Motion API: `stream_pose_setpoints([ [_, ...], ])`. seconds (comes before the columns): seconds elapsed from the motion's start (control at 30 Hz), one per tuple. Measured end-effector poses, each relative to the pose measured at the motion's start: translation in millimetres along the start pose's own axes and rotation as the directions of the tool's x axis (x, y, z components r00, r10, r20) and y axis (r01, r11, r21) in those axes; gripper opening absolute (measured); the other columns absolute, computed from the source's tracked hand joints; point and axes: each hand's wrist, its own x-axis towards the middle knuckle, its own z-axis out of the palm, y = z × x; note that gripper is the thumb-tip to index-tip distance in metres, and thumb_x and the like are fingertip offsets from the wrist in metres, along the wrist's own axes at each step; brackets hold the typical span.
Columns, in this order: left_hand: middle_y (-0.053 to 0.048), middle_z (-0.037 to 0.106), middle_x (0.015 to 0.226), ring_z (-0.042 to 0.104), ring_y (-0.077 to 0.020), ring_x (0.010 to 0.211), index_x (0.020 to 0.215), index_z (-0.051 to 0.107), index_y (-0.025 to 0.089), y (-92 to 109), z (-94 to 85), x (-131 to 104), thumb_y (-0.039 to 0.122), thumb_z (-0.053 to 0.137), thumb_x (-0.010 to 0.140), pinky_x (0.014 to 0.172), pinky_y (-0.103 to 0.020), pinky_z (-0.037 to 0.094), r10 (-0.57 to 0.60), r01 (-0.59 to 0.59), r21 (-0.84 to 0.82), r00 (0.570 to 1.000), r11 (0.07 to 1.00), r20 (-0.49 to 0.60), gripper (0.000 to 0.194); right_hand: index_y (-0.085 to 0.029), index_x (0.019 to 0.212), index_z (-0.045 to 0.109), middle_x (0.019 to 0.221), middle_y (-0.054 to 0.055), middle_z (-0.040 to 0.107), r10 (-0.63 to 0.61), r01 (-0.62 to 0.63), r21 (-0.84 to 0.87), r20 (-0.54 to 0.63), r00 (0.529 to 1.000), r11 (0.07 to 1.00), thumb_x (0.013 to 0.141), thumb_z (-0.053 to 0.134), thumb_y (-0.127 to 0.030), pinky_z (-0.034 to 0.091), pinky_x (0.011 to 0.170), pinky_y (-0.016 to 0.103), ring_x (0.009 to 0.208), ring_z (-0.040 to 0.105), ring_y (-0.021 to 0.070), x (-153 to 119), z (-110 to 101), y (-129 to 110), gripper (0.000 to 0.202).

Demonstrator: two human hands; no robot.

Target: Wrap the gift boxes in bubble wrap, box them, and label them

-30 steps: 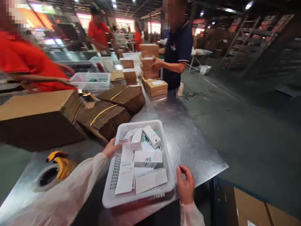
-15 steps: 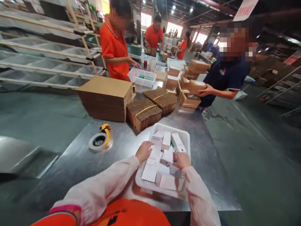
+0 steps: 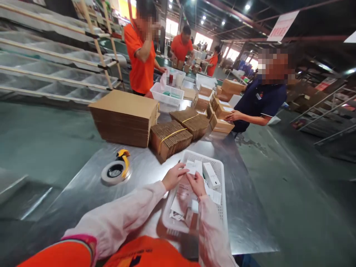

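Note:
A white perforated basket (image 3: 224,207) full of small white boxes stands on the metal table in front of me. My left hand (image 3: 174,177) is at the basket's left side, its fingers closed at a white box (image 3: 191,167). Close beside it, my right hand (image 3: 197,184) has its fingers drawn together over the same spot; what they pinch is too small to tell. A longer white box (image 3: 211,175) leans along the basket's right side. Some boxes under my hands are partly hidden.
On the metal table (image 3: 244,222), a tape dispenser (image 3: 115,172) lies left. Behind the basket are a cardboard stack (image 3: 122,122) and banded cardboard bundles (image 3: 171,138). A person in dark blue (image 3: 258,98) handles brown boxes (image 3: 222,109); people in orange stand farther back.
My right hand has moved left and up to meet my left hand, which has shifted slightly. The person at right has lowered a brown box. One person in orange has raised a hand to the face.

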Motion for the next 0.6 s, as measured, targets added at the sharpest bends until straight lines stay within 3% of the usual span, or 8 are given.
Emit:
stream_pose_setpoints([
  [0.03, -0.011, 0.057, 0.137, 0.057, -0.0235, 0.122, 0.124, 0.068, 0.023, 3, -5.3, -9, 0.023, 0.06, 0.087, 0.105, -0.04, 0.049, -0.011, 0.001, -0.128, 0.997, 0.992, -0.081, 0.037, -0.019, 0.105, 0.067, 0.103, 0.01, 0.074, -0.03, 0.029, 0.098, 0.011, 0.999, 0.995, 0.086, 0.053, -0.058, 0.055, 0.086, 0.037, 0.096, 0.068, 0.0244, -1, 1, -7, 0.046],
  [0.1, -0.014, 0.051, 0.143, 0.056, -0.0271, 0.124, 0.137, 0.056, 0.021, 10, -17.8, -21, 0.038, 0.072, 0.08, 0.102, -0.044, 0.05, -0.175, 0.083, -0.401, 0.964, 0.912, -0.198, 0.061, -0.02, 0.109, 0.065, 0.108, 0.01, 0.073, -0.09, 0.074, 0.328, 0.034, 0.995, 0.942, 0.085, 0.056, -0.061, 0.054, 0.092, 0.039, 0.101, 0.067, 0.0246, -6, -3, -20, 0.049],
  [0.13, -0.016, 0.051, 0.143, 0.056, -0.0288, 0.123, 0.139, 0.054, 0.02, 15, -24.9, -26, 0.047, 0.074, 0.077, 0.101, -0.045, 0.05, -0.292, 0.161, -0.523, 0.94, 0.837, -0.178, 0.07, -0.021, 0.111, 0.065, 0.11, 0.01, 0.073, -0.111, 0.081, 0.434, 0.044, 0.993, 0.897, 0.083, 0.06, -0.061, 0.053, 0.095, 0.041, 0.104, 0.067, 0.0253, -10, -6, -27, 0.049],
  [0.2, -0.018, 0.06, 0.133, 0.06, -0.0307, 0.118, 0.131, 0.059, 0.015, 27, -39.7, -32, 0.064, 0.066, 0.079, 0.1, -0.048, 0.05, -0.42, 0.289, -0.72, 0.908, 0.631, -0.004, 0.071, -0.023, 0.113, 0.065, 0.113, 0.008, 0.072, -0.133, 0.067, 0.556, 0.079, 0.988, 0.828, 0.081, 0.066, -0.06, 0.051, 0.099, 0.044, 0.109, 0.066, 0.0261, -17, -13, -40, 0.049],
  [0.27, -0.017, 0.069, 0.119, 0.064, -0.0303, 0.112, 0.118, 0.067, 0.014, 43, -53.9, -36, 0.071, 0.057, 0.082, 0.099, -0.047, 0.049, -0.36, 0.314, -0.82, 0.922, 0.479, 0.143, 0.068, -0.025, 0.116, 0.064, 0.117, 0.007, 0.071, -0.161, 0.054, 0.594, 0.129, 0.978, 0.802, 0.08, 0.068, -0.06, 0.05, 0.103, 0.046, 0.113, 0.064, 0.0267, -24, -17, -51, 0.051],
  [0.33, -0.014, 0.072, 0.112, 0.066, -0.0296, 0.107, 0.111, 0.07, 0.015, 60, -65.6, -40, 0.067, 0.067, 0.078, 0.098, -0.045, 0.049, -0.275, 0.255, -0.851, 0.952, 0.46, 0.136, 0.062, -0.025, 0.119, 0.064, 0.12, 0.007, 0.07, -0.209, 0.056, 0.596, 0.19, 0.959, 0.801, 0.078, 0.07, -0.062, 0.048, 0.106, 0.047, 0.117, 0.062, 0.0276, -30, -18, -60, 0.055],
  [0.43, -0.012, 0.074, 0.11, 0.066, -0.0296, 0.106, 0.113, 0.069, 0.016, 78, -76.7, -47, 0.049, 0.087, 0.065, 0.097, -0.043, 0.049, -0.248, 0.188, -0.834, 0.967, 0.52, 0.064, 0.06, -0.025, 0.122, 0.063, 0.124, 0.008, 0.068, -0.246, 0.067, 0.601, 0.22, 0.944, 0.796, 0.081, 0.069, -0.059, 0.047, 0.107, 0.047, 0.12, 0.06, 0.028, -39, -16, -69, 0.055],
  [0.6, -0.013, 0.071, 0.117, 0.065, -0.0297, 0.11, 0.118, 0.065, 0.016, 87, -80.2, -59, 0.034, 0.091, 0.061, 0.1, -0.041, 0.047, -0.249, 0.154, -0.845, 0.968, 0.513, 0.025, 0.065, -0.024, 0.125, 0.06, 0.128, 0.009, 0.065, -0.221, 0.069, 0.615, 0.175, 0.959, 0.786, 0.082, 0.069, -0.054, 0.045, 0.109, 0.047, 0.121, 0.059, 0.0267, -49, -6, -71, 0.053],
])
